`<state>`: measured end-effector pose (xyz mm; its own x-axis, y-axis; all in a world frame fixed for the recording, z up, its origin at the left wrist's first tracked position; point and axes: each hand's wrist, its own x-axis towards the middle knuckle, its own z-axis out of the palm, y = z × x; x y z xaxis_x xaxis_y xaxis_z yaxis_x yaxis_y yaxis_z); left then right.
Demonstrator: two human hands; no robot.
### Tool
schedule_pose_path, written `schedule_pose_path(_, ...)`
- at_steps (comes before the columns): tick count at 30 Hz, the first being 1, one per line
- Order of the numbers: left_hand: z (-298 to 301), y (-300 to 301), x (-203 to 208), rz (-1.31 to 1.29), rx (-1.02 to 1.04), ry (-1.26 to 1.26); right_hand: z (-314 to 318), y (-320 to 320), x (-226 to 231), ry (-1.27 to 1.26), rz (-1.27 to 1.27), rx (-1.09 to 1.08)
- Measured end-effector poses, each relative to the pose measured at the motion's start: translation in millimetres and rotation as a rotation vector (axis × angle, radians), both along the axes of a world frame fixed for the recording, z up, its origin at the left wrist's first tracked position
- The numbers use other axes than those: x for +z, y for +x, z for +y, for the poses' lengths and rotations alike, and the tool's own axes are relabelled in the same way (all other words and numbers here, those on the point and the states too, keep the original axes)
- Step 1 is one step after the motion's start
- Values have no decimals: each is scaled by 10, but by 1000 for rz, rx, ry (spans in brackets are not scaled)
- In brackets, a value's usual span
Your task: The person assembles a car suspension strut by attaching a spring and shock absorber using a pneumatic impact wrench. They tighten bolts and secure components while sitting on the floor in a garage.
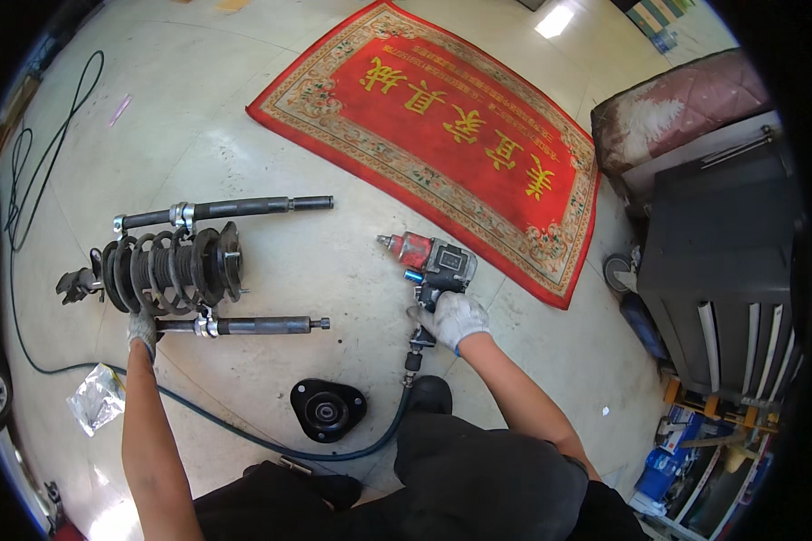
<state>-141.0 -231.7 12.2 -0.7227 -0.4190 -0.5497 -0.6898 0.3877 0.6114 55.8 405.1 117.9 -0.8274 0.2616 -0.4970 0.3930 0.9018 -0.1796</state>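
Observation:
A black coil-spring strut [167,269] lies on the floor, squeezed between two long spring-compressor rods [235,209]. My gloved left hand [142,329] rests on the near rod where it meets the coil. My gloved right hand [453,319] grips the handle of a red and grey air impact wrench [429,259], which lies on the floor with its nose pointing left. Its black air hose [244,431] runs back past my knees. A round black strut mount [327,409] lies between my arms.
A red patterned rug [451,126] covers the floor ahead. A dark tool cabinet [722,270] and a worn padded seat [686,108] stand on the right. A crumpled plastic bag [97,398] lies near left, black cables [36,171] trail far left.

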Motion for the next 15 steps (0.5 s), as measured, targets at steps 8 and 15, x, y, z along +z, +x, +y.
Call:
schedule_pose_path(8,407,51,46,80,-41,-76,-1177,609,-201,-383,210,763)
schedule_pose_path(15,-162,-104,-257,93,-49,-10,-1748,832,-598,-547,452,1044)
